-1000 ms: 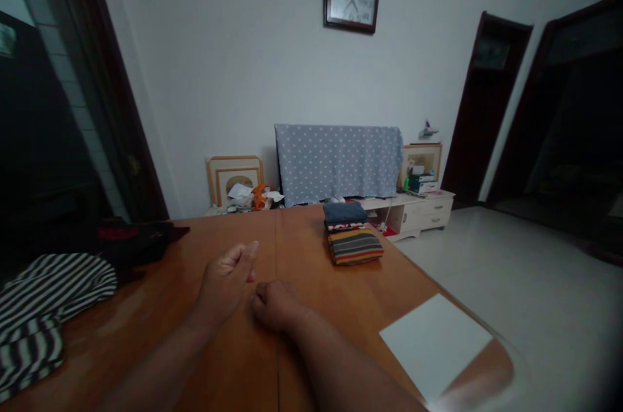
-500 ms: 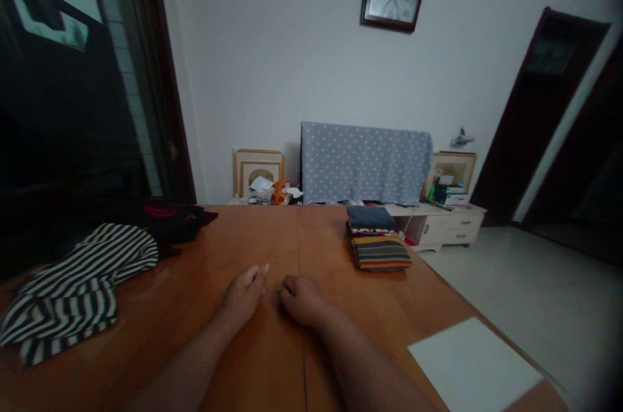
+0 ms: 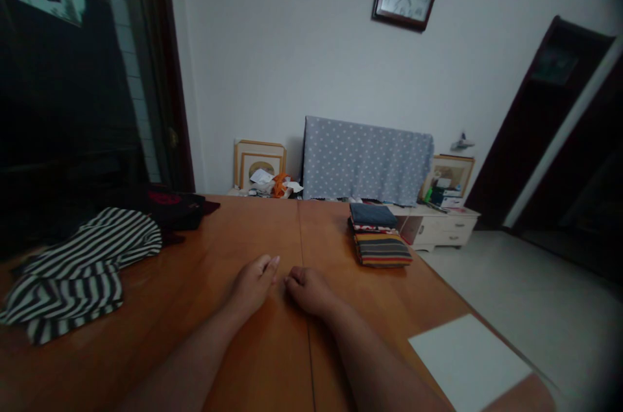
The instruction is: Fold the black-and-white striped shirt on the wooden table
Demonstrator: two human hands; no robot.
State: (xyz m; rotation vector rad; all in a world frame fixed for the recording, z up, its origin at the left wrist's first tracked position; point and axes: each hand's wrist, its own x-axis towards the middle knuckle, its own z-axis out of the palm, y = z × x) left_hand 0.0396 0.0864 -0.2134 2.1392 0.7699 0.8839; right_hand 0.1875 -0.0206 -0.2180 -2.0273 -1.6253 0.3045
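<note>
My left hand point(image 3: 254, 283) rests on the brown wooden table point(image 3: 253, 224), its fingers curled in and the thumb lying on top. Just beside it, a small gap away, my right hand point(image 3: 310, 290) is closed in a fist on the tabletop. No object shows in either hand. Beyond my right hand stands a stack of folded clothes: a dark blue piece point(image 3: 372, 215) on top and a striped, multicoloured piece point(image 3: 383, 250) at the bottom. To the left lies a crumpled black-and-white striped garment point(image 3: 97, 263).
Dark clothing point(image 3: 170, 207) lies behind the striped garment. A white sheet point(image 3: 470, 360) sits at the table's right edge. Past the far edge are a low white cabinet point(image 3: 450, 230), a spotted grey-blue cloth point(image 3: 367, 159) over something upright, and framed pictures point(image 3: 260, 162).
The camera view has shifted and tilted slightly. My hands keep their closed poses on the table, with the gap between them looking a little narrower. The clothes have stayed put.
</note>
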